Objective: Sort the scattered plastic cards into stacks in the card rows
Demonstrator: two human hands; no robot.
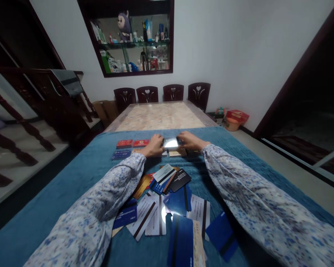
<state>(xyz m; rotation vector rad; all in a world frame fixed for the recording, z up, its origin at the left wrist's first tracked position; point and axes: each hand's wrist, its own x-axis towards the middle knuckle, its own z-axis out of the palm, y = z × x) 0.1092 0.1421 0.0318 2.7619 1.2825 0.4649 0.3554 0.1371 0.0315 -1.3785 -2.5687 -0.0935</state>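
Observation:
Both my hands reach to the far part of the blue cloth. My left hand [153, 146] and my right hand [191, 141] have bent, closed fingers at the two ends of a shiny card [171, 143]. Glare whitens its face, so I cannot make out its print. Just below it, a beige card [177, 152] lies on the cloth. Left of my left hand are a red card [141, 143], another red card [124, 144] and a dark blue card [121, 154], laid in rows. Nearer me, between my forearms, is a loose, overlapping pile of cards [165, 174].
The blue cloth [80, 174] covers the near part of the table [164, 115]. Loose cards spread to the near edge, including a blue card [222, 235]. Several dark chairs [174, 92] stand at the far end, with a glass-shelved cabinet behind.

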